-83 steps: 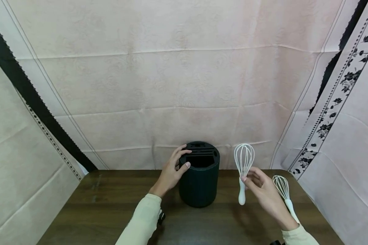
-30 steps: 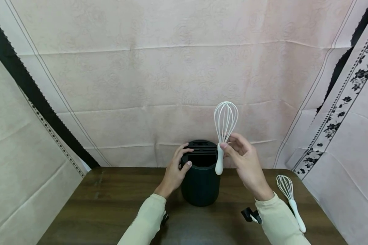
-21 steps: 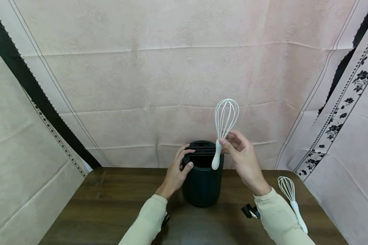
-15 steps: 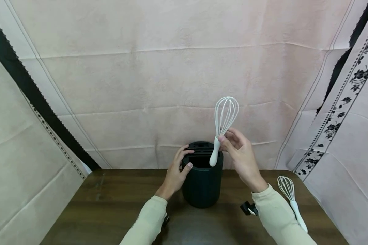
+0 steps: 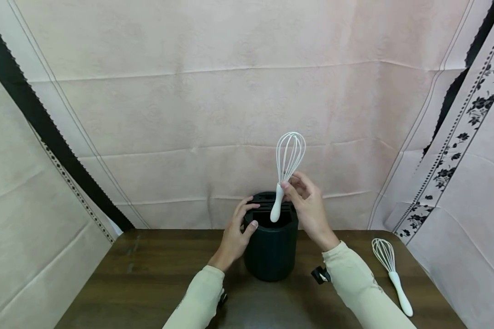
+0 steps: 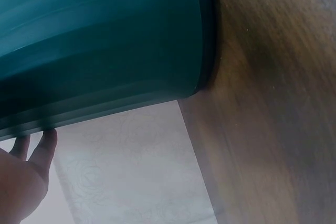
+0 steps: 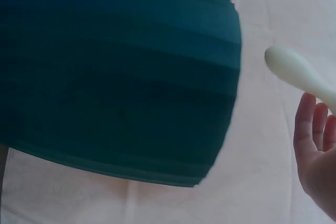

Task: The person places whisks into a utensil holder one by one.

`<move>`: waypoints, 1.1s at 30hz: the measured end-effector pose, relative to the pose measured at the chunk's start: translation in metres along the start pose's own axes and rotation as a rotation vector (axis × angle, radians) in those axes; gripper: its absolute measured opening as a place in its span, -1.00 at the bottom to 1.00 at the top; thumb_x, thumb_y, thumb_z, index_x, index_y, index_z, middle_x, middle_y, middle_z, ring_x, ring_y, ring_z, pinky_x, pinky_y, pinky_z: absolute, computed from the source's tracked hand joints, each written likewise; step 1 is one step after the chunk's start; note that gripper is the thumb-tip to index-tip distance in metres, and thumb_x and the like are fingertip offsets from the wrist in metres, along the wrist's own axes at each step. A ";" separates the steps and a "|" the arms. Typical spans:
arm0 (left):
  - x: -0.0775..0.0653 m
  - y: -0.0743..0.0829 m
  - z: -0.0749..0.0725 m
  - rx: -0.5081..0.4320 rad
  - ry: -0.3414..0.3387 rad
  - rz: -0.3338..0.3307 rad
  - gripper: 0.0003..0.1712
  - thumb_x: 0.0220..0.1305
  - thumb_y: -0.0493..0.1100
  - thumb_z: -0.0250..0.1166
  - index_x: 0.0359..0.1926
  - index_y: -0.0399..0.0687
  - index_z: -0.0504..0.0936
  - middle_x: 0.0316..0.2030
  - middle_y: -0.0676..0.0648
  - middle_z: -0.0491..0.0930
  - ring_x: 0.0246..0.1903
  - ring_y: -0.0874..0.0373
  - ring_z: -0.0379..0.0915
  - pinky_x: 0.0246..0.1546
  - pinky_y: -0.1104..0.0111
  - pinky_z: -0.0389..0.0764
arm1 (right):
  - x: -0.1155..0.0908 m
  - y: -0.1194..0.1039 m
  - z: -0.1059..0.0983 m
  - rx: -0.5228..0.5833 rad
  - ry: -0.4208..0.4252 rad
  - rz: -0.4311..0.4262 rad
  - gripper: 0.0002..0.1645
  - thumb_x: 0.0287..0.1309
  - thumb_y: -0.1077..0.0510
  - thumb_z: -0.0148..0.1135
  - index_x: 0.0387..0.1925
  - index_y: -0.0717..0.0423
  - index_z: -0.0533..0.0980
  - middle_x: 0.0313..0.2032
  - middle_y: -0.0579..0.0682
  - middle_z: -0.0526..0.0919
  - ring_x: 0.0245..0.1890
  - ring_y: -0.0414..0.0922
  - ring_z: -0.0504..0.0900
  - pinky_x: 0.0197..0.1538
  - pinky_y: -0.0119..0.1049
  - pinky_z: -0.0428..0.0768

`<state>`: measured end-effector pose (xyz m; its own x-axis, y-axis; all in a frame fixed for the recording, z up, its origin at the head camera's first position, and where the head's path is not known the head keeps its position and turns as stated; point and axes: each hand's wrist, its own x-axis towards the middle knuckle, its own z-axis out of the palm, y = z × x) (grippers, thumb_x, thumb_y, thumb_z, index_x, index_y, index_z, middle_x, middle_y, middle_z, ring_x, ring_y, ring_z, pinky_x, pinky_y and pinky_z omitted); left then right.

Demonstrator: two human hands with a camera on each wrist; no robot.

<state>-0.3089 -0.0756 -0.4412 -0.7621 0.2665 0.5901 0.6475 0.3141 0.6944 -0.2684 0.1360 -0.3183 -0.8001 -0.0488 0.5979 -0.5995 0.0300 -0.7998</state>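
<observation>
A dark green utensil holder [image 5: 270, 256] stands upright on the table, its top split into a large opening and slots. My left hand [image 5: 234, 235] grips the holder's left side near the rim, thumb in front and fingers over the top edge. In my right hand [image 5: 308, 205] a white whisk [image 5: 277, 203] is pinched near the top of its handle, wires up and handle end down. That handle end is over the holder's opening; the right wrist view shows it apart from the rim. A second white whisk [image 5: 395, 278] lies on the table to the right.
The brown wooden table [image 5: 156, 283] ends at a pale cloth backdrop [image 5: 230, 105] just behind the holder. More cloth hangs at both sides, with black floral trim at the right.
My right hand has carried the whisk up and left from beside the holder to over its opening. The left hand has stayed on the holder, and the second whisk has not moved.
</observation>
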 end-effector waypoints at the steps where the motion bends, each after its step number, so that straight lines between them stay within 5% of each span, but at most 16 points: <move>1: 0.000 0.000 0.001 0.001 0.002 0.002 -0.52 0.61 0.08 0.11 0.45 0.28 0.44 0.62 0.10 0.12 0.52 -0.11 0.16 0.17 -0.40 0.47 | 0.000 0.003 0.001 -0.009 -0.005 -0.008 -0.58 0.55 0.17 0.21 0.31 0.26 0.49 0.00 0.13 0.62 -0.09 -0.12 0.66 0.00 -0.20 0.72; 8: 0.000 -0.001 0.003 -0.007 0.010 0.008 -0.52 0.61 0.06 0.12 0.45 0.25 0.44 0.61 0.05 0.14 0.51 -0.10 0.19 0.19 -0.37 0.48 | 0.001 0.024 0.010 -0.062 -0.006 -0.038 -0.58 0.54 0.17 0.22 0.30 0.25 0.51 -0.05 0.14 0.63 -0.12 -0.14 0.67 0.00 -0.13 0.72; 14: -0.001 -0.002 0.004 -0.010 0.019 0.015 -0.53 0.60 0.04 0.13 0.45 0.28 0.44 0.62 0.05 0.14 0.52 -0.10 0.18 0.17 -0.41 0.46 | -0.003 0.038 0.017 -0.115 -0.010 -0.004 -0.55 0.56 0.09 0.19 0.33 0.22 0.48 -0.01 0.16 0.67 -0.11 -0.11 0.69 -0.02 -0.29 0.69; 21: -0.001 -0.001 0.004 0.003 0.026 0.009 -0.52 0.59 0.06 0.13 0.44 0.30 0.44 0.61 0.11 0.14 0.52 -0.09 0.17 0.14 -0.44 0.46 | -0.007 0.045 0.021 -0.093 -0.049 0.032 -0.59 0.57 0.12 0.17 0.28 0.24 0.44 0.06 0.39 0.64 -0.03 -0.02 0.68 -0.03 -0.27 0.71; 33: 0.001 -0.001 0.006 0.008 0.028 0.002 -0.53 0.60 0.03 0.13 0.44 0.29 0.44 0.61 0.12 0.13 0.52 -0.06 0.16 0.17 -0.40 0.46 | -0.009 0.048 0.018 -0.143 -0.120 0.068 -0.44 0.52 0.26 0.15 0.43 0.24 0.27 0.22 0.32 0.61 0.09 0.05 0.66 0.00 -0.31 0.70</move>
<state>-0.3101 -0.0705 -0.4439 -0.7607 0.2411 0.6027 0.6486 0.3208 0.6903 -0.2896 0.1196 -0.3626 -0.8357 -0.1606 0.5251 -0.5478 0.1784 -0.8173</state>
